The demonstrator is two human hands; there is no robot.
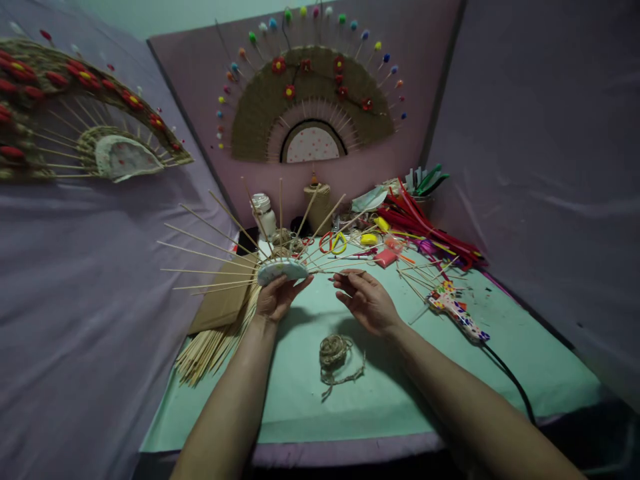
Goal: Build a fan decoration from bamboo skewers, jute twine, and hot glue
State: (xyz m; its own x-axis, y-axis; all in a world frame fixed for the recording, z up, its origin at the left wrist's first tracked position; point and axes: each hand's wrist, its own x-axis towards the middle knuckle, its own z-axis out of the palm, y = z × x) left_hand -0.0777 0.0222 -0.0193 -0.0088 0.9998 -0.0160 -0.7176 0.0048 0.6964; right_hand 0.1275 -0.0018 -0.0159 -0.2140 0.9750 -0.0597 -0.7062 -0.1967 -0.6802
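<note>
My left hand (277,297) grips the half-round, light patterned base of a fan frame (283,269). Thin wooden sticks fan out from that base to the left, upward and to the right. Level with the base's right end, my right hand (367,301) has its thumb and fingers pinched on a thin brownish strand (325,271), which looks like twine. Its other end reaches the fan's right side. Below and between the hands, a small twine ball (334,352) lies on the table with a loose tail.
A patterned glue gun (459,317) with a black cord lies at right. Loose sticks (210,350) and cardboard (220,303) are at left. Behind stand a twine spool (319,207), white bottle (264,215), scissors (334,243) and red strips (425,223). A finished fan (313,100) hangs behind.
</note>
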